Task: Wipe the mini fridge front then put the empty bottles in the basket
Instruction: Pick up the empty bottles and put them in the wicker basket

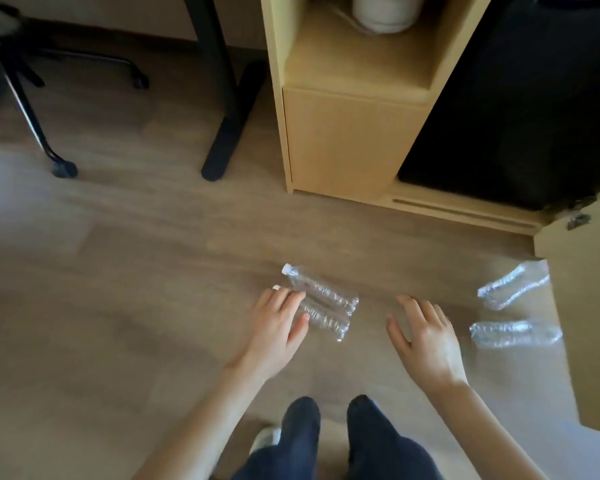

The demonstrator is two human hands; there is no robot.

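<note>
Two clear empty plastic bottles lie side by side on the wooden floor: the farther bottle with a white cap, and the nearer bottle right beside it. My left hand rests with spread fingers on the cap end of the nearer bottle. My right hand hovers open over bare floor, holding nothing. Two more clear bottles lie to its right: the upper right bottle and the lower right bottle. The black mini fridge sits inside the wooden cabinet at upper right. No basket shows.
A light wooden cabinet with a shelf holding a white kettle-like object. Its open door stands at the right edge. A black desk leg and a chair base are at upper left. My knees are below.
</note>
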